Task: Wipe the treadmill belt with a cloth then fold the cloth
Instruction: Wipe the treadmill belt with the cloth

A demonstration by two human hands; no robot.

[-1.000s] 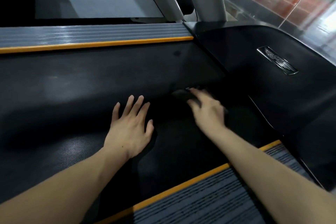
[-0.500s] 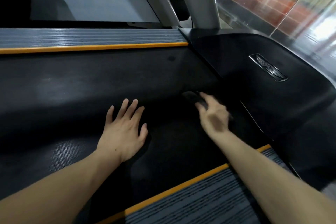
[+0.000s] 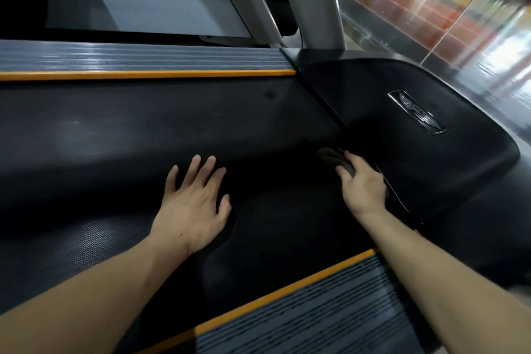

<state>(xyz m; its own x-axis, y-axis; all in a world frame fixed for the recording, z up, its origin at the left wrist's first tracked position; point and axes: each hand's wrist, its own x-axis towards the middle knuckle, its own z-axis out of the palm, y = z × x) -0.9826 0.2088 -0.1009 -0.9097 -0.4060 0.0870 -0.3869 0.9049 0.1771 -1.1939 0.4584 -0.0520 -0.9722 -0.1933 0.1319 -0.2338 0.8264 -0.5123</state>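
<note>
1. Gym treadmill, head view: a person leans over the treadmill belt (image 3: 143,138), both bare forearms reaching fwd across the near side rail (image 3: 316,310) w/ its orange edge strip.

2. Right hand (image 3: 363,185) sits at the belt's front-right corner, hard against the edge of the black motor cover (image 3: 402,152). Fingers curl down onto a small dark cloth (image 3: 330,158), bunched, poking out beyond the fingertips toward the far rail (image 3: 143,57). Grip looks like a press-and-pinch; how much of the cloth lies under the palm can't be told, as it is dark on dark.

3. Left hand (image 3: 195,204) lies flat on the belt mid-width, fingers spread and straight, holding nothing, apparently just bracing. It is well apart from the cloth.

4. Key relation: the cloth is at the right hand's fingertips, w/ the unwiped-looking run of belt stretching away to the left of it. Belt's long axis runs left-right in view, so the stroke likely goes along the cover edge or leftward toward the left hand.

5. Judgement: wiping stage, fold not yet begun. Right hand is the nearer one by far; left would need to lift clear if the sweep comes its way.
</note>
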